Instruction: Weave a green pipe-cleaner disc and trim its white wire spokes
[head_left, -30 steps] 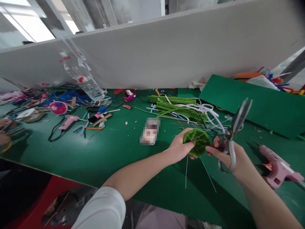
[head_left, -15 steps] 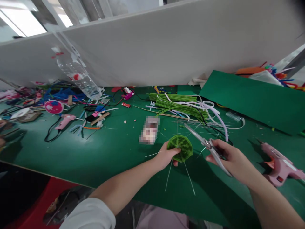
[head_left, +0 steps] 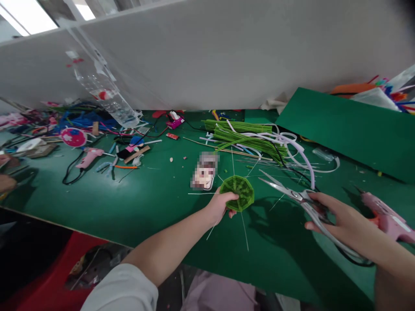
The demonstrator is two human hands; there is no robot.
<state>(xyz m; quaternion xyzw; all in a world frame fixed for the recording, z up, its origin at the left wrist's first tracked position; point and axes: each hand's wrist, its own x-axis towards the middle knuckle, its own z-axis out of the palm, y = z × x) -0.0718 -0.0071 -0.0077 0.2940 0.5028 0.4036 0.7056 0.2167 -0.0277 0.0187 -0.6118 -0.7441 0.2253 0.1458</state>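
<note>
My left hand (head_left: 221,206) grips a green ribbed disc (head_left: 242,194), thumb on its face and fingers partly hidden behind it. Thin pale wires stick out around the disc's edge. To the right, my right hand (head_left: 333,215) is closed on the handles of silver scissors (head_left: 301,196), whose blades are parted and point left, apart from the disc. A phone (head_left: 204,172) with a blurred picture lies just behind my left hand. Beyond it, green stems (head_left: 249,134) are bundled on the green table (head_left: 155,207), with pale purple strips (head_left: 306,162) curling around their right end.
A pink glue gun (head_left: 387,218) lies at the right, another glue gun (head_left: 90,158) at the left. A clear bottle (head_left: 113,101) leans near the partition. A green board (head_left: 346,134) stands back right. Another person's hand (head_left: 7,183) shows at the left edge.
My right hand has moved right and away from the disc, with the scissors opened wider. The disc has shifted slightly left and turned in my left hand. The view has tilted somewhat.
</note>
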